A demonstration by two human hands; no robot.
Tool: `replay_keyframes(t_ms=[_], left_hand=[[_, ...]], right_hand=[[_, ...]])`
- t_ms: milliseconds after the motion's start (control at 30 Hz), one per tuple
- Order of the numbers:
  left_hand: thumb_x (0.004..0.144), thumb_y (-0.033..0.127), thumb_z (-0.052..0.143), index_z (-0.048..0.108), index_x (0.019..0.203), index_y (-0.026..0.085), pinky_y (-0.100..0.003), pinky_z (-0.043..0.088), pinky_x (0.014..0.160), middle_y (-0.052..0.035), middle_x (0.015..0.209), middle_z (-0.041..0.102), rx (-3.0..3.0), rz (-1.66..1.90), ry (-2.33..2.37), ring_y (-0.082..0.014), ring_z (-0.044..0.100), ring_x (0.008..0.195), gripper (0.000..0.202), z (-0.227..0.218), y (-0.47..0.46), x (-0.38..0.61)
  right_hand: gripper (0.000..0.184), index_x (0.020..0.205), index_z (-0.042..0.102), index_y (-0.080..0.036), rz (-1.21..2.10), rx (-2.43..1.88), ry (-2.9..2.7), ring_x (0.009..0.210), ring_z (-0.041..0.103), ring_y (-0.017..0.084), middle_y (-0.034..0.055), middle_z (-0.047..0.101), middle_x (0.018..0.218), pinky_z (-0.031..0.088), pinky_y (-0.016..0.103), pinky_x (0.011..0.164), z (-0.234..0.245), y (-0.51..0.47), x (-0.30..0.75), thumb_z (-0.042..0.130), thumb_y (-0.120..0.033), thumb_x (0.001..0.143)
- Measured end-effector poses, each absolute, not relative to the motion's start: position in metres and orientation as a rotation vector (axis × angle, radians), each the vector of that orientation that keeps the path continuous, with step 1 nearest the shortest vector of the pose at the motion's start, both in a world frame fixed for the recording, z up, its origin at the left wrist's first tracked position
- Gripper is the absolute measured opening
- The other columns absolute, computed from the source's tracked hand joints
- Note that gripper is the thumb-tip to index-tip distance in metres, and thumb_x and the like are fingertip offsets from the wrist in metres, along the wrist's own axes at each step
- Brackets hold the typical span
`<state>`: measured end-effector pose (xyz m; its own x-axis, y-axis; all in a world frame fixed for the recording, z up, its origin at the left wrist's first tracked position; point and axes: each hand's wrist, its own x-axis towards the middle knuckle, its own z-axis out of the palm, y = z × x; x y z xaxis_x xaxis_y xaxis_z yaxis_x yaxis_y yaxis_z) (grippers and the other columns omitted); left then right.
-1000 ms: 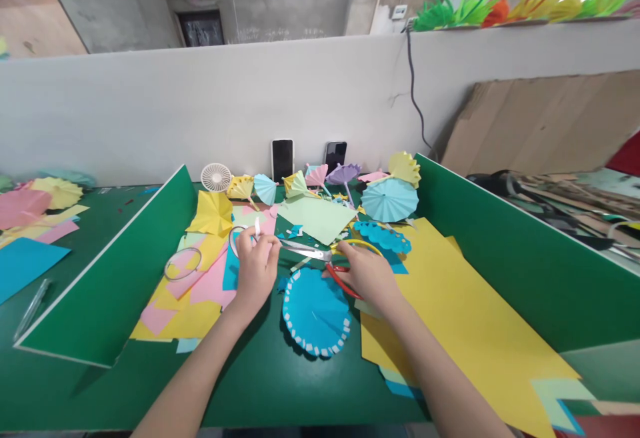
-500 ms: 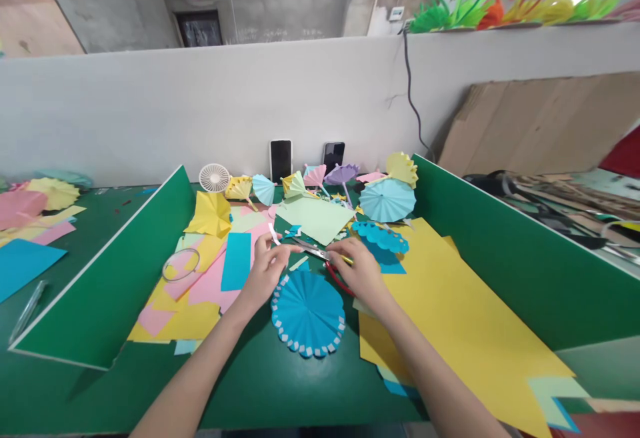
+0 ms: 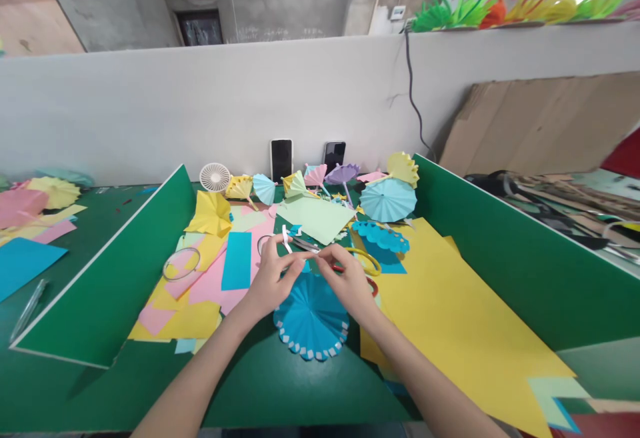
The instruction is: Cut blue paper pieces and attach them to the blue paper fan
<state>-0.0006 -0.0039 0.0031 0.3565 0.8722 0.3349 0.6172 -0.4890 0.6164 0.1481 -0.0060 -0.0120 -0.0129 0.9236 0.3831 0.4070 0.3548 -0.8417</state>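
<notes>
My left hand [image 3: 274, 271] is closed on a narrow white strip [image 3: 286, 239] that stands up from behind its fingers. Its fingertip meets the pinched fingertips of my right hand [image 3: 345, 277]; anything held between them is too small to make out. Scissors [image 3: 306, 245] lie behind and under my right hand, with a yellow loop and a red loop showing. Below both hands a pleated blue paper disc [image 3: 313, 315] rests on the table, small white squares along its scalloped edge. My right fingers partly cover the disc's upper right.
Green dividers [image 3: 115, 285] flank the workspace. Coloured paper sheets lie left, with a blue rectangle [image 3: 237, 261] and a wire ring [image 3: 181, 263]. A large yellow sheet [image 3: 450, 311] covers the right. Small paper umbrellas [image 3: 343, 173], two phones [image 3: 281, 160] and a fan [image 3: 215, 177] stand behind.
My right hand has let go of the scissors and moved left to meet my left fingertips. The scissors now lie on the table. The blue disc has shifted slightly right.
</notes>
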Motion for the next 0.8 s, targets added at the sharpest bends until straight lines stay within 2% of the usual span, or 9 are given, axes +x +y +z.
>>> replay_keyframes(t_ms=[200,333,433,567,667,800], left_hand=[[0.078,0.04,0.041,0.056,0.103,0.027,-0.041,0.028,0.094,-0.0073,0.108,0.033,2.374,0.873,1.39,-0.0228,0.031,0.108,0.032,-0.001,-0.002,0.0],[0.065,0.047,0.055,0.046,0.114,0.019,-0.045,0.029,0.092,-0.0117,0.112,0.032,2.256,0.725,1.552,-0.0278,0.029,0.111,0.056,-0.005,0.006,-0.012],[0.061,0.045,0.059,0.055,0.098,0.022,-0.045,0.03,0.092,-0.0099,0.115,0.031,2.233,0.515,1.472,-0.0296,0.028,0.114,0.044,-0.005,0.009,-0.022],[0.061,0.029,0.061,0.06,0.082,0.019,-0.043,0.028,0.093,-0.0098,0.116,0.032,2.305,0.356,1.397,-0.0295,0.029,0.115,0.023,-0.004,0.007,-0.022],[0.065,0.021,0.055,0.06,0.074,0.016,-0.04,0.031,0.092,-0.009,0.109,0.038,2.314,0.36,1.359,-0.0252,0.037,0.108,0.011,-0.004,0.004,-0.016],[0.068,0.02,0.05,0.059,0.071,0.016,-0.037,0.036,0.088,-0.0072,0.099,0.043,2.285,0.506,1.356,-0.021,0.042,0.1,0.01,-0.007,0.003,-0.009]], right_hand=[[0.013,0.058,0.039,-0.019,0.619,-1.238,-1.645,0.055,0.042,0.011,-0.002,0.044,0.057,0.034,0.023,0.052,-0.01,-0.007,0.147,0.04,-0.022,0.07],[0.014,0.059,0.039,-0.019,0.666,-1.259,-1.575,0.056,0.042,0.011,-0.0019,0.044,0.057,0.035,0.023,0.053,-0.011,-0.006,0.152,0.04,-0.025,0.071],[0.015,0.062,0.042,-0.019,0.713,-1.262,-1.526,0.058,0.044,0.012,-0.001,0.046,0.059,0.037,0.024,0.055,-0.012,-0.003,0.155,0.04,-0.029,0.073],[0.016,0.065,0.045,-0.018,0.668,-1.252,-1.568,0.062,0.046,0.013,0.0009,0.05,0.064,0.038,0.025,0.059,-0.014,-0.001,0.156,0.04,-0.03,0.075],[0.016,0.066,0.046,-0.018,0.6,-1.239,-1.614,0.063,0.047,0.013,0.0015,0.05,0.065,0.038,0.026,0.061,-0.014,-0.001,0.156,0.039,-0.028,0.077],[0.014,0.067,0.047,-0.018,0.483,-1.144,-1.741,0.072,0.046,0.015,0.003,0.05,0.07,0.038,0.028,0.066,-0.01,-0.007,0.157,0.039,-0.024,0.078]])
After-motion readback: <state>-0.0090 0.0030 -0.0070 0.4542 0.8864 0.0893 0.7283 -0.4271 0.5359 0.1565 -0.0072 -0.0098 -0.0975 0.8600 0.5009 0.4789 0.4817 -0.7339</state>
